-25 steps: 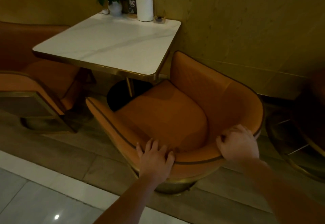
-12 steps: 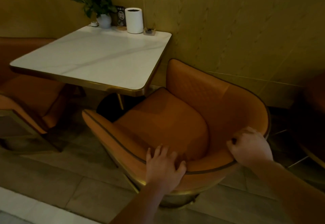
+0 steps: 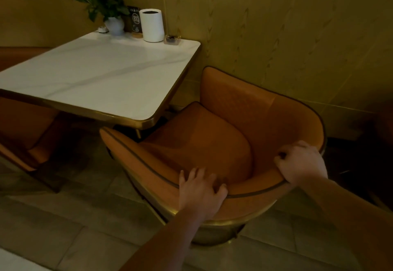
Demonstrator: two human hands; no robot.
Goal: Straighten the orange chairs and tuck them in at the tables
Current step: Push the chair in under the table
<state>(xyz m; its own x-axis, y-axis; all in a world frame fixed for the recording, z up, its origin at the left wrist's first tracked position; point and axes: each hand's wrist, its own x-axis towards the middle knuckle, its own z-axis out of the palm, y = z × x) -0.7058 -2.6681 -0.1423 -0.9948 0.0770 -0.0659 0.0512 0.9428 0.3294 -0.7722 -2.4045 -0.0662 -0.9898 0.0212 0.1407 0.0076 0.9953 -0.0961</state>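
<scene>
An orange tub chair point(image 3: 202, 143) with dark piping and a gold base stands at the near right corner of a white marble table point(image 3: 102, 75) with a gold edge. The chair sits at an angle to the table, its seat front close to the table corner. My left hand point(image 3: 200, 190) grips the curved backrest rim, fingers over the inside and thumb on the top. My right hand point(image 3: 302, 162) grips the same rim further right, fingers curled over it. A second orange chair point(image 3: 27, 134) stands at the left, partly under the table.
At the table's far end by the wall stand a potted plant point(image 3: 106, 9), a table number sign point(image 3: 135, 20), a white cylinder point(image 3: 152, 25) and a small clear dish point(image 3: 172, 39). The yellow wall point(image 3: 276, 36) runs right behind the chair. Dark furniture point(image 3: 378, 153) lies at the right edge.
The view has shifted right and closer, so the table and chair sit further left in frame. The chair's seat front has come nearer the table corner. Both hands keep their hold on the rim.
</scene>
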